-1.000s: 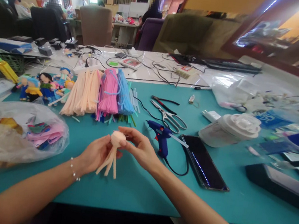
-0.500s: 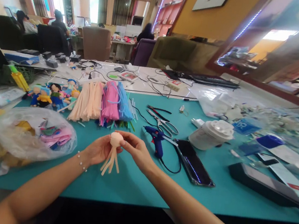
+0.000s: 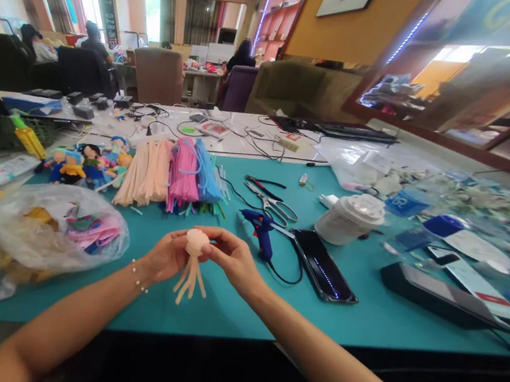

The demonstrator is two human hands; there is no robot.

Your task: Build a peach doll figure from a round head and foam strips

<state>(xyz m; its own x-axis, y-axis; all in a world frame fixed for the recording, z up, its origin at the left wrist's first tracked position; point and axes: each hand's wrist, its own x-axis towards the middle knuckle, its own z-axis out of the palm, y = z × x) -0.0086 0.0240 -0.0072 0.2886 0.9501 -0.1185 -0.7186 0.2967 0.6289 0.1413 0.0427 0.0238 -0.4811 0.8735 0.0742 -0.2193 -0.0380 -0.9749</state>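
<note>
Fingers of both hands pinch a small peach ball (image 3: 197, 241) with loose strands hanging below it, held just above the teal table (image 3: 236, 316): left hand (image 3: 167, 256) closed on one side, right hand (image 3: 230, 259) on the other. Just right lie a blue glue gun (image 3: 259, 230), a dark phone (image 3: 323, 265), scissors (image 3: 276, 206) and a white lidded cup (image 3: 350, 218). Behind, bundles of peach, pink and blue fuzzy sticks (image 3: 175, 176) sit beside small dolls (image 3: 86, 163). A plastic bag (image 3: 54, 231) at left blurs its contents. Seated people work far back; the right edge is smeared.
</note>
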